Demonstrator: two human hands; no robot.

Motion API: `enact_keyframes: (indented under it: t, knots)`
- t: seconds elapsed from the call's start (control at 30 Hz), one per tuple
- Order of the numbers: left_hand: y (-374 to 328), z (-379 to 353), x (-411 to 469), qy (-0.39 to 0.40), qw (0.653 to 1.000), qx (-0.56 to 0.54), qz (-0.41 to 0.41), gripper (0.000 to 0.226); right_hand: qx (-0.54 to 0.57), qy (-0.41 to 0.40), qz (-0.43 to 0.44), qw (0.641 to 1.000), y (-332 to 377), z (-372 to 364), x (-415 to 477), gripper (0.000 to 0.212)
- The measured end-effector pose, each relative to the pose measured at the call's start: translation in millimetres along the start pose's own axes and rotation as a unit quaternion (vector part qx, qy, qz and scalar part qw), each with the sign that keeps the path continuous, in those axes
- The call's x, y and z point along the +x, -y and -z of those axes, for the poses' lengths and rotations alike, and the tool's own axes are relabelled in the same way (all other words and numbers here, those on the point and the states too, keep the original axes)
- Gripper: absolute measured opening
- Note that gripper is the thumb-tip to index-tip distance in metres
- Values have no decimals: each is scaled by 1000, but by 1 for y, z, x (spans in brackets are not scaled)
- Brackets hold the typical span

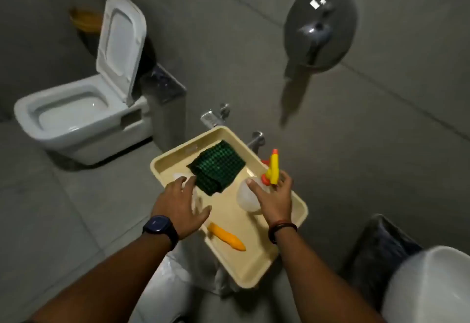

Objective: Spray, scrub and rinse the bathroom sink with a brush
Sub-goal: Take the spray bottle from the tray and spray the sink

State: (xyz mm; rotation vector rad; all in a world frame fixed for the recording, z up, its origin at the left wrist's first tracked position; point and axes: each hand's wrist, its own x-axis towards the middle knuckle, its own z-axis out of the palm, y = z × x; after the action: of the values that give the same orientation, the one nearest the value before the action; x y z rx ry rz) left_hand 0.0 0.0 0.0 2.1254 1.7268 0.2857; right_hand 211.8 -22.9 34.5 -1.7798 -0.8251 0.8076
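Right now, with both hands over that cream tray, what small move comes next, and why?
Probably the right hand closes around the clear spray bottle with the yellow and red trigger: its fingers are spread right at it, not yet gripping, and spraying comes first. The left hand hovers open over the cream plastic tray.

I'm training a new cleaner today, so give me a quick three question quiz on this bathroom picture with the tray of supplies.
1. True or false: the toilet lid is closed.
2. Multiple choice: the folded cloth on the tray is A) green, B) red, C) white.
3. Short answer: which hand is at the spray bottle with the yellow trigger?

Key
1. False. The lid stands open.
2. A.
3. The right hand; the left hand hovers over the tray's other side, near the brush's orange handle.
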Motion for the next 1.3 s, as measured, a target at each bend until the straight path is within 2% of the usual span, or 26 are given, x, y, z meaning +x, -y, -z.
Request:
enact_keyframes:
  t: [0.07,0.13,0.23,0.33,0.4,0.5,0.6,0.67,0.77,0.93,1.03,1.2,1.3]
  knots:
    - [7,-18,12,3,1000,15,-21,86,0,-19,27,999,-14,-10,14,91]
    - [16,-44,25,13,998,40,-51,87,-11,-26,14,999,-34,-21,30,95]
    - [19,-66,33,22,994,61,-85,84,4,-36,3,999,-45,-33,52,83]
    - [19,-70,36,13,994,60,-95,78,-23,-23,55,998,-43,-39,75,72]
    - [20,-69,37,9,994,59,-97,77,-9,-23,47,999,-39,-44,85,53]
    - [17,-63,38,14,992,65,-105,79,-6,-30,41,999,-35,-46,88,40]
    - [5,-51,38,7,990,65,-122,81,3,-6,67,998,-26,-37,83,47]
    - [-13,-42,36,2,988,57,-141,82,44,-22,68,996,-9,-21,75,48]
    - [-49,-30,25,-4,985,28,-171,82,123,-58,75,988,26,18,57,40]
    - [-141,-24,-27,-7,970,-8,-242,79,142,-99,140,975,90,126,-7,16]
    - [-208,-29,-76,-3,956,-23,-292,82,125,-122,170,970,113,208,-62,34]
    - [-302,-54,-159,16,930,-50,-363,89,43,-161,131,977,96,335,-153,62]
    - [-340,-75,-194,36,927,-43,-371,92,-30,-173,60,983,58,400,-197,69]
